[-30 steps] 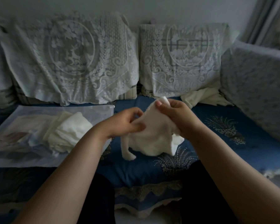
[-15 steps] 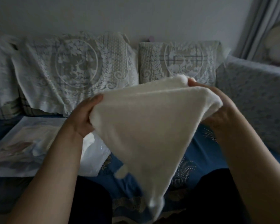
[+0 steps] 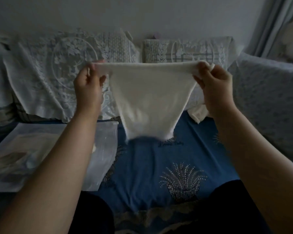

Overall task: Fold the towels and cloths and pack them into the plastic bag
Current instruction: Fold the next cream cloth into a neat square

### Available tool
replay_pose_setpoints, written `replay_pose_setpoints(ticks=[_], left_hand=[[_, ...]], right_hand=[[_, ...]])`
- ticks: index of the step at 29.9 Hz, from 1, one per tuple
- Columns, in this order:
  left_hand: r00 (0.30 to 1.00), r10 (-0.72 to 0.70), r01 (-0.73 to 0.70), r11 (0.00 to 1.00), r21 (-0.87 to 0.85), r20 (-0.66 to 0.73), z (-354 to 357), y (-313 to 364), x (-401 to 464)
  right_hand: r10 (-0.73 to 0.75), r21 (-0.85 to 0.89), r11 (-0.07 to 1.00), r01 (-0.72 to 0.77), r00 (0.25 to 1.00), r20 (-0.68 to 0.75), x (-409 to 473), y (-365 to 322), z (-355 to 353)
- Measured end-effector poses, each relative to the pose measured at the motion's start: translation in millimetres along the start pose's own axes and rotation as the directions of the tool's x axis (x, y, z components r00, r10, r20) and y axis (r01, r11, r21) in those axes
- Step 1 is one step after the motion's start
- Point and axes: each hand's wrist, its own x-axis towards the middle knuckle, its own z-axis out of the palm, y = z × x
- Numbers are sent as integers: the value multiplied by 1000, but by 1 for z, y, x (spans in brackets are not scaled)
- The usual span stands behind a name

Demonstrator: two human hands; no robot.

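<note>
- A white cloth (image 3: pixel 149 98) is held up in the air above the blue sofa cover (image 3: pixel 142 166), at about 12 o'clock from the lap, stretched taut along its top edge.
- One top corner is pinched by the left hand (image 3: pixel 89 85) at 10 o'clock, the other by the right hand (image 3: pixel 211 86) at 2 o'clock; both hands are closed on the fabric.
- The lower edge hangs free and is blurred, so its exact shape cannot be told.
- For a neat fold, the top edge is best kept level and the two corners brought together evenly, so that the hanging sides line up before the cloth is laid down.
- The plastic bag (image 3: pixel 107 149) lies flat on the sofa at 8 o'clock, partly hidden by the left forearm.
- Pale folded fabric appears to be inside it already; how many pieces cannot be told.
- Another white cloth (image 3: pixel 197 114) lies unfolded at 2 o'clock, against the lace-covered cushions (image 3: pixel 41 73).
</note>
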Motion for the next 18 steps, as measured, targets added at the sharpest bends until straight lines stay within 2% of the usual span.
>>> replay_pose_setpoints(ticks=[2, 4, 6, 7, 8, 9, 11, 13, 15, 16, 17, 18], left_hand=[[999, 37, -39, 989, 146, 14, -11, -6, -12], [1000, -20, 14, 955, 295, 18, -27, -21, -26], [976, -204, 165, 916, 366, 71, -44, -39, -42], [935, -331, 260, 883, 391, 126, -54, -49, -49], [862, -465, 340, 824, 453, 199, -65, -58, -58], [762, -588, 380, 745, 548, 271, -75, -66, -66], [510, -786, 384, 572, 725, 350, -92, -79, -82], [244, -900, 337, 428, 839, 361, -101, -85, -99], [13, -941, 218, 334, 917, 339, -102, -86, -115], [-81, -945, 157, 303, 940, 318, -102, -86, -121], [-139, -947, 112, 277, 954, 291, -101, -87, -125], [-157, -954, 88, 246, 965, 257, -99, -88, -126]], right_hand=[[-53, -67, 996, 57, 996, 72, -8, 3, -9], [-6, -198, 980, 33, 991, 136, -18, 15, -20], [97, -391, 921, -5, 972, 214, -29, 33, -32], [173, -474, 879, -38, 954, 244, -37, 44, -38], [268, -524, 847, -93, 925, 269, -45, 55, -43], [377, -543, 822, -169, 877, 297, -54, 67, -50], [601, -610, 734, -300, 705, 376, -72, 88, -65], [799, -774, 563, -289, 427, 423, -90, 104, -77], [908, -873, 419, -249, 138, 396, -105, 114, -84], [926, -894, 374, -247, 37, 377, -111, 116, -85], [932, -904, 345, -252, -22, 362, -115, 118, -84], [935, -906, 331, -264, -39, 353, -116, 120, -83]])
